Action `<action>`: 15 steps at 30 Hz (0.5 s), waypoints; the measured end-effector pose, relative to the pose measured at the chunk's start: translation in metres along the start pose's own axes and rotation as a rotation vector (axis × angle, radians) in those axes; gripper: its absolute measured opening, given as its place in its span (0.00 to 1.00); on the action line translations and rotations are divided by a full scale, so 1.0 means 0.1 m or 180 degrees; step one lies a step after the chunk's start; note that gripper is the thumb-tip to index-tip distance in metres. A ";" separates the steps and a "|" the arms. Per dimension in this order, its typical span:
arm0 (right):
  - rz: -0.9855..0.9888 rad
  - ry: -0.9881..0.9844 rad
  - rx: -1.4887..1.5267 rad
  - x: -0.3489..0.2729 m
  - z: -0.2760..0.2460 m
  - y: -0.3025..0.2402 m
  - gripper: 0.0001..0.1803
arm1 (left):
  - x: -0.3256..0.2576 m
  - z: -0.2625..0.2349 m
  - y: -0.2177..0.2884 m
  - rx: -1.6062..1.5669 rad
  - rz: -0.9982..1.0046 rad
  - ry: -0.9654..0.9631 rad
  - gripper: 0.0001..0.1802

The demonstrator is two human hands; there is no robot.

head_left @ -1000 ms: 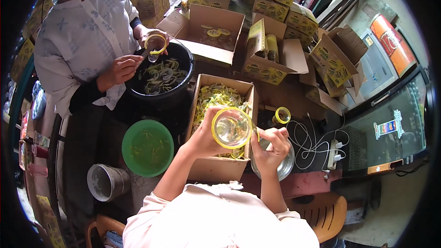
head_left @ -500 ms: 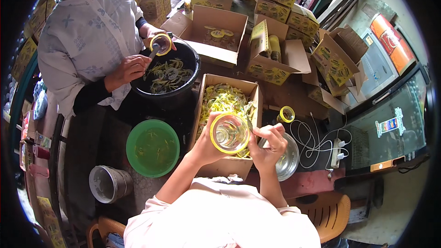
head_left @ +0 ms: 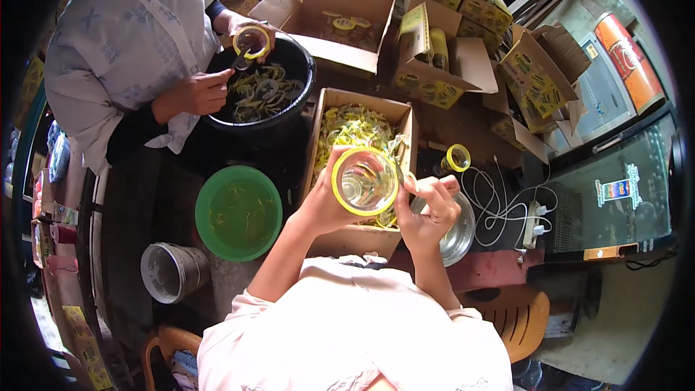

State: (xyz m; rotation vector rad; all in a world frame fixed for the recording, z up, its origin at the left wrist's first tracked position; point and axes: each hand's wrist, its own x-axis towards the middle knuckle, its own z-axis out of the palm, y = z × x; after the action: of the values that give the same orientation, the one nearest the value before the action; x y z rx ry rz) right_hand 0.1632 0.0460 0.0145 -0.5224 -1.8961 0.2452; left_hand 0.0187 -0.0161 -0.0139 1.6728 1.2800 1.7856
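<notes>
My left hand [head_left: 323,201] is wrapped round a clear jar [head_left: 355,187] with a yellow rim, its mouth tilted up toward me. The fingers of my right hand [head_left: 428,211] are pinched on a thin, grey, blade-like piece [head_left: 400,172] against the right side of the rim. Most of that piece is hidden by the fingers. Below the jar stands a cardboard box [head_left: 411,127] full of yellow and clear strips [head_left: 355,127]. A clear round bowl [head_left: 463,235] sits beside my right hand, partly covered by it.
A green basin [head_left: 210,235] of water and a grey bucket [head_left: 174,271] stand left. Across from me a co-worker [head_left: 130,51] works a tool in another yellow-rimmed jar [head_left: 251,32] over a black tub [head_left: 308,94]. Right lie a jar [head_left: 456,158], white cables [head_left: 499,210] and open cartons [head_left: 434,83].
The view has shifted, so the surroundings sit higher in the picture. My hands hold the jar nearly as before, my right fingers still at its rim. The co-worker's jar and tool have shifted slightly.
</notes>
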 end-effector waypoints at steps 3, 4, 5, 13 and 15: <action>0.0028 -0.0053 -0.0006 0.04 0.01 -0.04 0.10 | -0.02 -0.01 0.00 0.0133 -0.0036 0.0022 0.37; 0.0026 -0.0104 0.0027 0.04 0.02 -0.04 0.10 | -0.03 -0.02 -0.01 0.0098 -0.0105 0.0050 0.37; -0.0022 -0.0122 0.0152 0.04 0.02 0.00 0.10 | -0.02 -0.03 0.00 0.0140 -0.0049 0.0043 0.37; 0.0040 -0.0244 0.0325 0.01 0.00 0.07 0.09 | 0.00 -0.10 0.06 -0.0089 -0.0371 -0.0444 0.36; 0.0055 -0.0243 0.0316 0.01 0.00 0.07 0.09 | 0.00 -0.11 0.04 0.0007 -0.0303 -0.0482 0.36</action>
State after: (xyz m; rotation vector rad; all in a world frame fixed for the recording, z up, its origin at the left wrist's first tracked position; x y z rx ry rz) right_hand 0.1648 0.0531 0.0123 -0.4681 -1.9430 0.3734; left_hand 0.0102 -0.0223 -0.0093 1.6838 1.2728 1.5720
